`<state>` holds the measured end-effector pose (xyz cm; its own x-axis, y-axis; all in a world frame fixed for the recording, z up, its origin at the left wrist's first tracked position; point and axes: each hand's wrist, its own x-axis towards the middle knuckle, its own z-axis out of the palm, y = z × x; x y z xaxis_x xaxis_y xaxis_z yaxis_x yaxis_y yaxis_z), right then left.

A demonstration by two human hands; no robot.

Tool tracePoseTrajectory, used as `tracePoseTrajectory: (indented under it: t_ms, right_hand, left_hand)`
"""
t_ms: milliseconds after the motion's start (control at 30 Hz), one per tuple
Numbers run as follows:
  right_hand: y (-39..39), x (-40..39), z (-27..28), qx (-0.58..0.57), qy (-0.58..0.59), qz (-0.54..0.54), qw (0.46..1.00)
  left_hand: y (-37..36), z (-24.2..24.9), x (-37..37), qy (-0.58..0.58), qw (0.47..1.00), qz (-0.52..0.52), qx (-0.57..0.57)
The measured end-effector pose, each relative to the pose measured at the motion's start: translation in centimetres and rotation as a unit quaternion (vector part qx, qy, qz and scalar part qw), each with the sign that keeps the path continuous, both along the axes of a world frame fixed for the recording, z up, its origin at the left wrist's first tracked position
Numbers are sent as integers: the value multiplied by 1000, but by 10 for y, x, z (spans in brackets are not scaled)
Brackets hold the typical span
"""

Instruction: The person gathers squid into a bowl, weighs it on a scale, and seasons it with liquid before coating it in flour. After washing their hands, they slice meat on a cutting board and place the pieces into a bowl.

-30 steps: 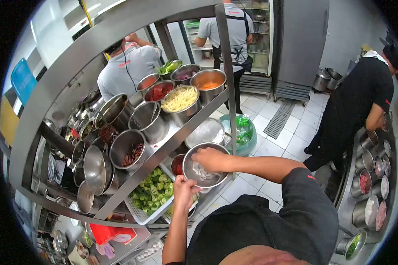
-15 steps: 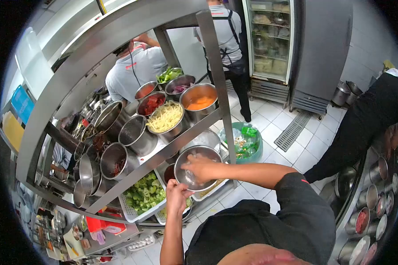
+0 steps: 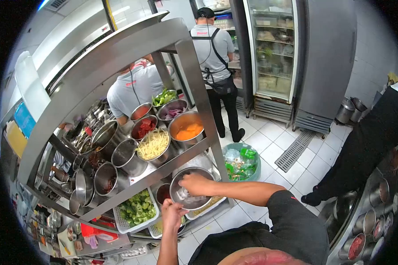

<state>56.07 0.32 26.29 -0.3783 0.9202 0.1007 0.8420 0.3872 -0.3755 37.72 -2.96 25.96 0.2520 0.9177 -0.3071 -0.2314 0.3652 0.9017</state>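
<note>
My left hand (image 3: pixel 172 211) pinches the near-left rim of a round steel bowl (image 3: pixel 203 206), which is tipped a little toward me. Inside the bowl is my right hand (image 3: pixel 195 183), its fingers curled down near the far wall. Whatever those fingers hold is hidden; something pale and shiny lies beneath them. Just left of the bowl stands a steel pot with dark red contents (image 3: pixel 163 192). A white basket of chopped green vegetables (image 3: pixel 137 209) sits left of my left hand.
Above the bowl, a steel rail (image 3: pixel 163 172) borders pots of pale strips (image 3: pixel 154 145), orange pieces (image 3: pixel 189 132) and red pieces (image 3: pixel 146 127). A green bin (image 3: pixel 242 176) stands on the floor beyond my right arm. Two people (image 3: pixel 214 53) work behind the shelf; another person's dark-clothed leg (image 3: pixel 353 141) is at right.
The view has tilted up, so the bowl and hands appear lower. My right hand has shifted from the bowl's middle toward its far side. My left hand keeps the rim.
</note>
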Motion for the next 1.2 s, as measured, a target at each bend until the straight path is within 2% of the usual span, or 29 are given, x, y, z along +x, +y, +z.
tracePoseTrajectory:
  t_ms: [100,167,367,467,500,533,600,667,700,733,800,867,900,1033,1167,1200]
  right_hand:
    - [-15,1,25,17,6,8,1000]
    - [-33,-2,30,73,4,-1,997]
    - [0,-3,-4,-47,3,-8,999]
    - [-15,-8,26,-22,-3,51,998]
    - [-33,-11,53,-40,-45,35,998]
    - [-39,-14,53,-23,-80,38,996]
    - [-19,-14,10,43,-44,61,996]
    - [8,-6,-14,21,-50,74,996]
    - [7,-10,-3,34,-49,40,997]
    - [4,-10,11,16,-25,28,999]
    - [-6,-13,38,1,-56,38,998]
    - [-22,-12,56,-5,-39,28,999]
    - [-31,-10,54,20,-38,26,999]
    - [-4,-3,16,-21,-50,-4,999]
    - [-6,-1,39,22,53,33,998]
    - [-12,-6,36,38,35,32,998]
  left_hand:
    - [-2,9,1,-9,1000,22,2]
    - [-6,10,-2,-19,1000,10,4]
    - [-11,-6,-3,-19,999,24,-17]
    - [-5,-4,-10,-11,1000,17,2]
    - [-7,4,-10,-10,1000,23,-3]
    - [-6,3,-14,-3,1000,13,12]
    - [-14,14,-12,-2,1000,20,12]
    - [-12,2,-11,38,999,18,7]
    - [-10,0,-15,60,998,-3,0]
    - [-9,1,-13,40,999,20,15]
    - [-8,14,-13,31,999,19,33]
    - [-2,22,-12,29,998,40,28]
    - [-4,25,-13,27,998,46,20]
    - [-5,16,-11,1,999,49,10]
    - [-1,10,-9,-3,999,47,1]
    - [0,12,-9,-5,999,43,3]
